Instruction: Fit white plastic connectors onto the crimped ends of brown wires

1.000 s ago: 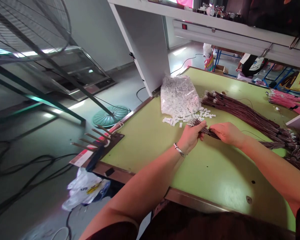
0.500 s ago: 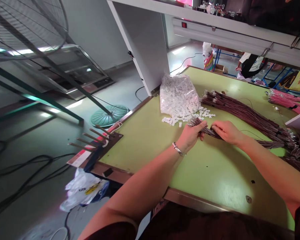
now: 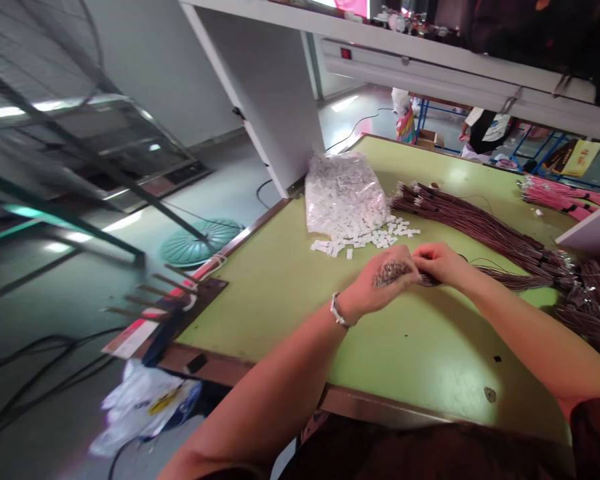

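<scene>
My left hand [image 3: 375, 288] and my right hand [image 3: 439, 262] both grip one bundle of thin brown wires [image 3: 505, 280] over the green table [image 3: 290, 280]. The bundle's metal-tipped ends [image 3: 391, 271] stick out at my left palm, turned toward me. The rest of the bundle trails off to the right across the table. A silver bracelet [image 3: 337, 312] sits on my left wrist.
A clear bag of small white connectors [image 3: 344, 193] lies just beyond my hands, with loose ones [image 3: 365, 238] spilled in front. More brown wire bundles [image 3: 475, 223] and pink wires [image 3: 560, 193] lie at the right. A rack of pegs [image 3: 155, 293] juts from the table's left corner. A person [image 3: 487, 130] stands far back.
Both hands have lifted the wire ends off the table and pulled them toward me; the tips now face me. The view has shifted left and is slightly blurred.
</scene>
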The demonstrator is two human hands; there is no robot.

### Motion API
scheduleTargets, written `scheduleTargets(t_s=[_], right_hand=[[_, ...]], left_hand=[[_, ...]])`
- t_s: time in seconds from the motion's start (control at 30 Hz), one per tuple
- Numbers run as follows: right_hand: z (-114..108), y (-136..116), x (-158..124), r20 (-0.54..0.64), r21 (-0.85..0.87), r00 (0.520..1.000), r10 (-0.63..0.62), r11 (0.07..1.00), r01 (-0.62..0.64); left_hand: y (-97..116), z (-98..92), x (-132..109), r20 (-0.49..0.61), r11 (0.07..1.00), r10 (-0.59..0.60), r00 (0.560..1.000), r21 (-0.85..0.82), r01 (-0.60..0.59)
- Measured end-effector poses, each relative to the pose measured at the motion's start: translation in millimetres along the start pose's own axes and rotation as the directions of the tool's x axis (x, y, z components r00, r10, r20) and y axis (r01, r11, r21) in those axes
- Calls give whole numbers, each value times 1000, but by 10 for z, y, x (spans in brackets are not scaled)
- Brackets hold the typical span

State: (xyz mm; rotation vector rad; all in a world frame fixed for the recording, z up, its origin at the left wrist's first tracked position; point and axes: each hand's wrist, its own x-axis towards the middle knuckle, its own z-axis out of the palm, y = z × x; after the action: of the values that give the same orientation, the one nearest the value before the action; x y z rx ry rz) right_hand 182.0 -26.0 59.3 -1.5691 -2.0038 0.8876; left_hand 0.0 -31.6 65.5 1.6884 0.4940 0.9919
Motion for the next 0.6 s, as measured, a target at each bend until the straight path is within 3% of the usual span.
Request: scheduleTargets(t_s=[0.07, 0.13, 0.17, 0.2, 0.27, 0.3, 0.37, 0.4, 0.5, 0.6], right_hand=[[63, 44, 36, 13, -195, 999, 41, 980, -38], [24, 120, 67, -85, -337, 985, 153, 926, -173], [-59, 171, 68, -135, -354, 973, 189, 908, -225], [-189, 229, 51, -205, -365, 956, 211, 890, -274], [-573, 352, -64, -378, -382, 898, 226, 845, -374], [-812, 416, -164, -484, -390, 847, 221, 812, -435], [-1344, 563, -429, -720, -417, 672, 172, 666, -618], [-1621, 652, -582, -782, -411, 603, 161, 593, -692], [-2407, 977, -1055, -882, -302, 421, 213, 431, -850], [-2982, 1296, -1438, -916, -142, 282, 287, 425, -894]], left_hand=[[155, 69, -76, 161, 994, 68, 985, 68, -80], [239, 123, -145, 347, 988, 106, 932, 71, -138], [242, 135, -163, 389, 988, 107, 915, 65, -143], [220, 138, -164, 381, 989, 90, 920, 71, -126], [126, 126, -121, 195, 996, 18, 981, 84, -35], [70, 115, -87, 96, 996, -47, 994, 81, 40], [-23, 92, -26, -67, 984, -163, 984, 65, 167], [-53, 81, -7, -96, 976, -202, 975, 66, 209], [-71, 66, 17, -78, 964, -236, 969, 107, 243], [-23, 82, 47, -97, 958, -222, 970, 163, 235]])
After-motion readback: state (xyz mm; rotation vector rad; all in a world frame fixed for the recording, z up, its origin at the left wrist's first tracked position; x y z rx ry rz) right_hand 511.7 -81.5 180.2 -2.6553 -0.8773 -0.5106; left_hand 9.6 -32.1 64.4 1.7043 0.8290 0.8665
